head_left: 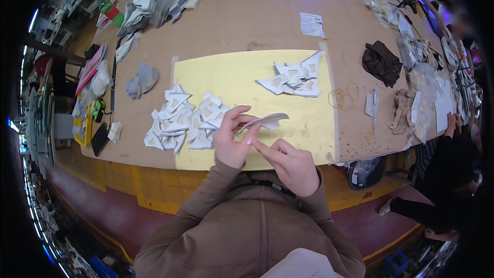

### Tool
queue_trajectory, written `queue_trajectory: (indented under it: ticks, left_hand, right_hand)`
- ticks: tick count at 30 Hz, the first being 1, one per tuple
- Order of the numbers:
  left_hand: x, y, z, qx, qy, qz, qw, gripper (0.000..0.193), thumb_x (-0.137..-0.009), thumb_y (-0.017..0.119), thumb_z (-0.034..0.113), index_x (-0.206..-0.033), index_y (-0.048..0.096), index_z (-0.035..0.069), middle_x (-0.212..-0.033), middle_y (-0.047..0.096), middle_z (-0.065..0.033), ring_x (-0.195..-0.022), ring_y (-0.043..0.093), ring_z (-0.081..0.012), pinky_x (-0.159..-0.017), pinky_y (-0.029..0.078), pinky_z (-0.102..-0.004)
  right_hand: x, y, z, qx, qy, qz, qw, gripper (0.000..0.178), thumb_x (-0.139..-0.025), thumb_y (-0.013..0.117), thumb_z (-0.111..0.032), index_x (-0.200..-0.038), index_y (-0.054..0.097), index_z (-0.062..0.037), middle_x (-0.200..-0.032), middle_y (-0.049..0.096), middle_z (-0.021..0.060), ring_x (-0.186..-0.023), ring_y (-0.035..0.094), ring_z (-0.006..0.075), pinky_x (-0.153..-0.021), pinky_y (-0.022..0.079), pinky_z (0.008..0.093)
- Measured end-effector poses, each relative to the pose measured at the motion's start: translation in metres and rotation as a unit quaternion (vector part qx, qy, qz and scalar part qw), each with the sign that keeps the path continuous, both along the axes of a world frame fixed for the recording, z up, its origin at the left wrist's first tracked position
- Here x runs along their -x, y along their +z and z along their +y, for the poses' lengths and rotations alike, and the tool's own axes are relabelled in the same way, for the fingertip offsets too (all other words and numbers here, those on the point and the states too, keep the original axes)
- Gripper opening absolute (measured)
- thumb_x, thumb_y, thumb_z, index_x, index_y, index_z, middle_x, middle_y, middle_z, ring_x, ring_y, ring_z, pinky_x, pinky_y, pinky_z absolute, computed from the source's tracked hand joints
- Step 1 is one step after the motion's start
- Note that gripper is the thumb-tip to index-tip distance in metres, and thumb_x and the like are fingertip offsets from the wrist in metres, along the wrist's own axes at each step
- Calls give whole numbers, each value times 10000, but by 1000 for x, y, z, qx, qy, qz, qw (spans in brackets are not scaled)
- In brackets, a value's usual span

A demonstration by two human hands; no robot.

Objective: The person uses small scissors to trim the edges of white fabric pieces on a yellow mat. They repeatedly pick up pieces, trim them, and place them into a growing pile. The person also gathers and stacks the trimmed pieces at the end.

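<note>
Above the yellow sheet, my left hand [232,139] pinches a thin white cut piece [272,119], bent into a curve, between thumb and fingers. My right hand [293,164] is beside it, fingers curled, with its fingertips at the left thumb. Whatever those fingertips hold, if anything, is too small to make out. Left of my hands lies a heap of white cut pieces [170,118] with angular outlines and cut-outs. A second, smaller pile of similar pieces [293,80] rests at the far right of the yellow sheet [226,69].
Rubber bands [337,99], a pen [375,104] and a dark cloth [382,63] lie to the right on the brown table [236,15]. At left are a grey-blue bundle [141,81] and a phone [101,139]. Stacked white pieces [149,7] stand far left. Another person [447,159] is at right.
</note>
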State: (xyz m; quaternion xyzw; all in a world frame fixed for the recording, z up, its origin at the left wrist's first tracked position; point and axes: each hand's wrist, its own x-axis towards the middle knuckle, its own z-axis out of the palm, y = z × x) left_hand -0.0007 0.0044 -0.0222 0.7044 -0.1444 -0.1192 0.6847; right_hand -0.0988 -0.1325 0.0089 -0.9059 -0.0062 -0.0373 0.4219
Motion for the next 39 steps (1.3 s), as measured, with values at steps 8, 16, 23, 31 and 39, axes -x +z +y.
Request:
queue_trajectory:
  ticks: [8,16,23,31,39]
  left_hand:
    - [-53,-23,100,-195,48,-74,977,234,-834,694,66,-1057,649,14,-1079,641,-79,-978,606,-169,-782,482,-285]
    - [-52,-6,83,-154,180,-187,953,238,-841,657,54,-1077,632,29,-1201,591,-102,-1088,551,-213,-904,413,-331]
    - [-8,10,-10,-70,-101,-152,981,252,-832,672,14,-1074,605,-4,-1068,647,-109,-1031,596,-196,-898,463,-322]
    - [10,13,-31,43,-152,130,979,371,-838,669,-50,-1177,524,-16,-940,668,-136,-823,660,-142,-767,524,-233]
    - [8,22,-17,11,-166,40,985,286,-865,667,-5,-1146,628,-41,-1032,667,-82,-940,631,-130,-847,509,-270]
  right_hand:
    - [-26,-35,-63,80,-259,16,962,485,-816,724,-167,-1272,590,-76,-949,546,103,-755,587,224,-681,488,354]
    - [-48,-95,-93,16,-372,-96,923,234,-780,756,-124,-946,644,-3,-866,592,96,-676,576,196,-612,468,310]
    - [-11,-25,-54,-84,-367,-180,909,133,-777,732,-9,-884,656,16,-732,620,65,-586,482,115,-546,378,249]
    - [17,-2,-31,-157,-382,-168,895,259,-773,713,44,-1025,657,20,-866,656,89,-698,613,132,-603,457,223]
    - [8,6,-21,-77,-185,-165,966,327,-762,715,38,-1082,660,9,-870,655,140,-716,658,239,-601,512,298]
